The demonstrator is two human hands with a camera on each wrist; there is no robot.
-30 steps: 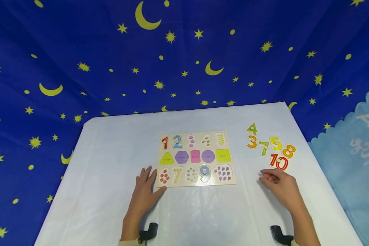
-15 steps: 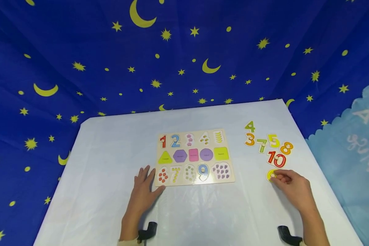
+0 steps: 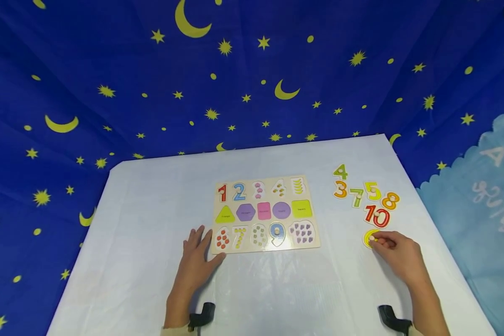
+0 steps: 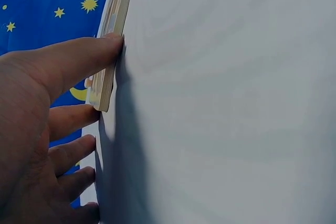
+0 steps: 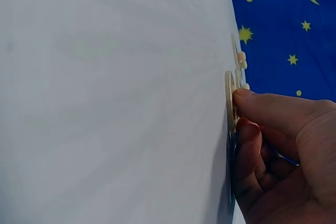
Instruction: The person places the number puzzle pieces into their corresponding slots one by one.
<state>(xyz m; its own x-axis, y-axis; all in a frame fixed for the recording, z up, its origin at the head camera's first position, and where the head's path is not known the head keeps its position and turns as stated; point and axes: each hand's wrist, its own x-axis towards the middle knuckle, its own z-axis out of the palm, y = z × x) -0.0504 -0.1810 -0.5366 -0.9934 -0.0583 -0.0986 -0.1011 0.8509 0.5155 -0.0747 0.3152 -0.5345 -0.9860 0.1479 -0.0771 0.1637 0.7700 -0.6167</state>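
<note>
A wooden number puzzle board (image 3: 265,253) lies on the white table, with a red 1 (image 3: 222,192), a blue 2 (image 3: 239,192) and a blue 9 (image 3: 277,233) in their recesses. My left hand (image 3: 195,261) rests at its near left corner, fingers spread; in the left wrist view the thumb (image 4: 100,53) touches the board's edge (image 4: 113,72). Off to the right, my right hand (image 3: 401,256) pinches the knob of a rounded yellow puzzle piece (image 3: 367,237) between thumb and forefinger. Fingers cover part of that piece. In the right wrist view the piece (image 5: 229,98) appears edge-on.
Beyond the right hand lie loose knobbed numbers: a green 4 (image 3: 340,172), an orange 3 (image 3: 340,189), a green 7 (image 3: 356,198), a yellow 5 (image 3: 373,191), an orange 8 (image 3: 390,201) and a red 10 (image 3: 377,216). A blue star-patterned cloth (image 3: 235,93) hangs behind the table.
My right hand has shifted right, uncovering the yellow puzzle piece, and its fingers have come onto the knob. The left hand stays at the board's corner. The head view has tilted slightly.
</note>
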